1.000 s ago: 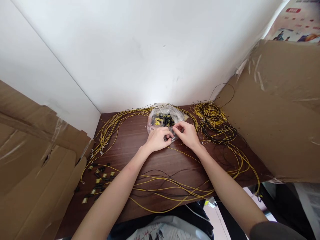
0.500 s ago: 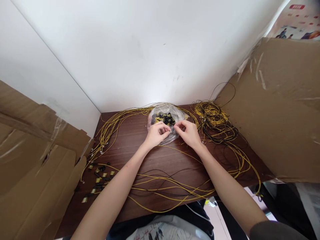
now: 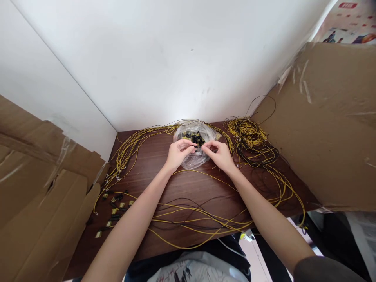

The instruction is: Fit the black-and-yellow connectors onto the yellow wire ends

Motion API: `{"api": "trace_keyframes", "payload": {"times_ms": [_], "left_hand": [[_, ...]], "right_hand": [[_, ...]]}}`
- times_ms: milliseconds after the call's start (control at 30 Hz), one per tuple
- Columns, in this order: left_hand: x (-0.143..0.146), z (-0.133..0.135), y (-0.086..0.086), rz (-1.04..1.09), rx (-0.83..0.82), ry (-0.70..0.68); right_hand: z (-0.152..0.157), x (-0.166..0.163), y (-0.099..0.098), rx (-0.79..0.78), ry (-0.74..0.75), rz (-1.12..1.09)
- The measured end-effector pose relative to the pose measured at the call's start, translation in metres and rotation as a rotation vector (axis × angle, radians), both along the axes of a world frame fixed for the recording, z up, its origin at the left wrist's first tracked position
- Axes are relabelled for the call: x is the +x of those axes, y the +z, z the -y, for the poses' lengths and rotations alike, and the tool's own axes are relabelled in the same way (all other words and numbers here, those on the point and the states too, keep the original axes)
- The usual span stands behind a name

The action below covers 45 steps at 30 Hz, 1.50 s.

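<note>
A clear plastic bag [image 3: 192, 158] holding small black and yellow parts [image 3: 194, 138] lies at the back middle of a dark wooden table [image 3: 164, 176]. My left hand [image 3: 177, 154] pinches the bag's mouth on its left side. My right hand [image 3: 219, 154] pinches the bag's mouth on its right side. The two hands are a few centimetres apart with the bag's opening stretched between them, raised a little off the table.
Yellow and black wires [image 3: 194, 221] loop over the table front, with a tangled coil [image 3: 252, 141] at the back right. Small black and brass connectors [image 3: 114, 213] lie at the left. Cardboard sheets stand at left [image 3: 38, 188] and right [image 3: 331, 129]. A white wall is behind.
Both hands moved slightly away from me and apart, pulling the bag's mouth open and lifting it.
</note>
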<state>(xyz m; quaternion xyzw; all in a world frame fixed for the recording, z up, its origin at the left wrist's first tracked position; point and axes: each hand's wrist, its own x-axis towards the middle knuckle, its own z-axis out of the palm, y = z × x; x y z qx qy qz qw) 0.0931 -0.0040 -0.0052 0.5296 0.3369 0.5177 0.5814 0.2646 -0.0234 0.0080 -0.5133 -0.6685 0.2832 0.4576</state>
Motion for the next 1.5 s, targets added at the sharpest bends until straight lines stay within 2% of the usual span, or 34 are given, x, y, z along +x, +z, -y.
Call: {"api": "trace_keyframes", "payload": {"times_ms": [133,533,867,1067,1333,1500], "left_hand": [[0.001,0.0,0.0,-0.023,0.001,-0.027],[0.001,0.0,-0.003,-0.056,0.012,-0.025],[0.002,-0.001,-0.007,-0.172,0.078,-0.027],[0.002,0.001,-0.005,-0.14,0.053,-0.006],[0.002,0.003,-0.003,-0.109,0.026,-0.005],[0.001,0.003,-0.003,-0.087,0.018,-0.016]], "right_hand": [[0.001,-0.001,0.0,-0.015,0.032,0.026],[0.005,-0.001,0.003,0.069,-0.008,0.172],[0.006,-0.004,0.004,0.125,0.005,0.297],[0.005,-0.003,0.001,0.153,0.006,0.217],[0.0,0.0,-0.007,0.002,0.03,0.038],[0.0,-0.002,-0.005,-0.02,0.036,0.008]]}}
